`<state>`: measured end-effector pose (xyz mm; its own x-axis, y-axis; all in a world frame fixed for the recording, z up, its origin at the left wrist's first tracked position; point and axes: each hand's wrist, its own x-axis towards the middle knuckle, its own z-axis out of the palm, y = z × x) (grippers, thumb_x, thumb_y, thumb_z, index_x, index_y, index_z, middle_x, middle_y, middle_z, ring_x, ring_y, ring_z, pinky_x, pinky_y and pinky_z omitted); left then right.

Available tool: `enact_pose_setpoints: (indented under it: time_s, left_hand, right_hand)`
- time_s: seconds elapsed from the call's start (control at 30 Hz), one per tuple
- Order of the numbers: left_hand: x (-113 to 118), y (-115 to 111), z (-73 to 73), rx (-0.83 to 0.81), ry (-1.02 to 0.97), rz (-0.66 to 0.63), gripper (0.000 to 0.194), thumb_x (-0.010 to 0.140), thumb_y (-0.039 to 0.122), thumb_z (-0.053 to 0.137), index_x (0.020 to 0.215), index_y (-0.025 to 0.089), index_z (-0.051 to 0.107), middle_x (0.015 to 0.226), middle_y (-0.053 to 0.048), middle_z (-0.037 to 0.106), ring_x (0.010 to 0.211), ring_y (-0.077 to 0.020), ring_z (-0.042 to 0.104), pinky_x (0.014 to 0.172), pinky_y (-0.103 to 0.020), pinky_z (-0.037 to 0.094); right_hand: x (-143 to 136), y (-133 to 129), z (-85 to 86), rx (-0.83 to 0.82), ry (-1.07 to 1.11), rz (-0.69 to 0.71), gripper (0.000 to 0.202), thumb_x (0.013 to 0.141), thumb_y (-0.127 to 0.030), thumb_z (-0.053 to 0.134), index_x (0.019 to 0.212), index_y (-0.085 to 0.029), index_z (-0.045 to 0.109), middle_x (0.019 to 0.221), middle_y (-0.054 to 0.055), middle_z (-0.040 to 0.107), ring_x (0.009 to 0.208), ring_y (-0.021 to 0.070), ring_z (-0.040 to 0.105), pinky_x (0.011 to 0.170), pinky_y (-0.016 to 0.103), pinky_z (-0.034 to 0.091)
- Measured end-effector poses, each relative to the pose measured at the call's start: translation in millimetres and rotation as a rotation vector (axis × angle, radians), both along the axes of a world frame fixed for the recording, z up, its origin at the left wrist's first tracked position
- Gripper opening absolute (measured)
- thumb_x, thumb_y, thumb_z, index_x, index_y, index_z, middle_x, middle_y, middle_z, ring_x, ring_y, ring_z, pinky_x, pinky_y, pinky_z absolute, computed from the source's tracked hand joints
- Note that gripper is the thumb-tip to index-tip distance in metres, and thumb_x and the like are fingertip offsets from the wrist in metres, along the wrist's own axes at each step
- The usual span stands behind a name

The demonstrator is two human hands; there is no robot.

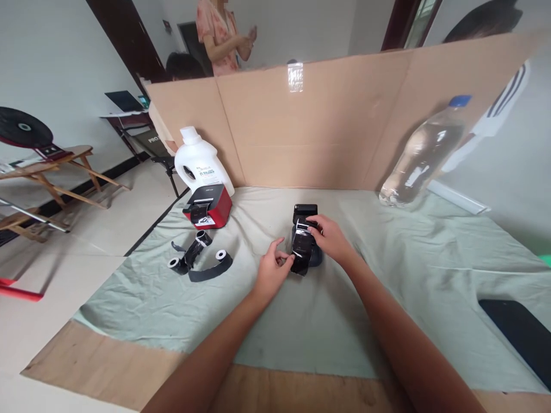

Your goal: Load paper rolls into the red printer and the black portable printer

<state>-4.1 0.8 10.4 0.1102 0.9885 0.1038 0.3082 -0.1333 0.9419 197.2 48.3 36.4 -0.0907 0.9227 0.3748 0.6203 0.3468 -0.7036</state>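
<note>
In the middle of the cloth stands a small dark device (317,257) with a black, lid-like part (305,213) raised behind it. Glossy black ribbon (302,258) hangs down over its front from a roll (303,226) at the top. My left hand (274,268) pinches the ribbon's lower left edge between thumb and finger, the index finger stretched out. With closed fingers my right hand (329,236) grips the right end of the roll. Whether the roll sits in the device or is held just above it, I cannot tell.
To the left lie loose black ribbon rolls (210,271) and a red and black label printer (220,210), before a white detergent jug (202,163). A large water bottle (424,155) leans on the cardboard screen (318,132). A black phone (519,332) lies at right. People are behind the screen.
</note>
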Motion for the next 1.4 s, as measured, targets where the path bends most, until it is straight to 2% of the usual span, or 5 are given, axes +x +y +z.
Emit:
enact_pose_setpoints:
  time_s: [0.67,0.83,1.0,1.17,1.4]
  left_hand:
    - [11.1,-6.8,-6.3,0.065,0.085,0.028,0.029,0.086,0.034,0.066,0.112,0.022,0.061,0.075,0.003,0.072,0.053,-0.0105,0.05,0.06,-0.024,0.04]
    - [15.8,-7.0,-6.4,0.056,0.035,0.063,0.026,0.085,0.034,0.066,0.108,0.022,0.061,0.071,0.003,0.071,0.057,-0.0118,0.057,0.061,-0.023,0.042]
    - [17.2,-7.6,-8.5,0.08,0.074,0.064,0.02,0.085,0.034,0.066,0.102,0.022,0.063,0.073,0.002,0.072,0.06,-0.0124,0.06,0.063,-0.024,0.043]
    - [19.9,-8.4,-11.4,0.097,0.095,0.047,0.014,0.086,0.034,0.066,0.094,0.022,0.066,0.076,0.001,0.074,0.06,-0.0118,0.058,0.062,-0.024,0.042]
    - [23.1,-10.0,-9.2,0.108,0.082,0.034,0.008,0.085,0.031,0.066,0.088,0.023,0.068,0.078,0.001,0.075,0.066,-0.013,0.064,0.065,-0.025,0.045]
  right_hand:
    - [-4.6,13.8,-23.9,-0.067,-0.277,-0.073,0.03,0.089,-0.012,0.05,0.113,-0.024,0.064,0.105,0.009,0.064,0.104,0.0272,0.056,0.096,0.044,0.046]
    - [-10.8,10.1,-24.1,-0.007,-0.19,-0.247,0.029,0.084,-0.015,0.057,0.109,-0.024,0.068,0.117,0.011,0.05,0.098,0.0258,0.06,0.095,0.045,0.049]
    - [-8.3,14.1,-24.5,-0.014,-0.012,-0.347,0.052,0.082,-0.025,0.06,0.133,-0.019,0.056,0.128,0.016,0.051,0.088,0.0241,0.062,0.09,0.046,0.051]
    - [6.4,19.7,-21.8,-0.09,0.185,-0.226,0.057,0.084,-0.031,0.056,0.141,-0.024,0.051,0.135,0.01,0.063,0.053,0.0105,0.046,0.07,0.036,0.052]
    - [10.3,18.1,-19.9,-0.112,0.161,-0.188,0.062,0.078,-0.03,0.06,0.138,-0.022,0.054,0.138,0.01,0.061,0.053,0.0093,0.048,0.067,0.034,0.052]
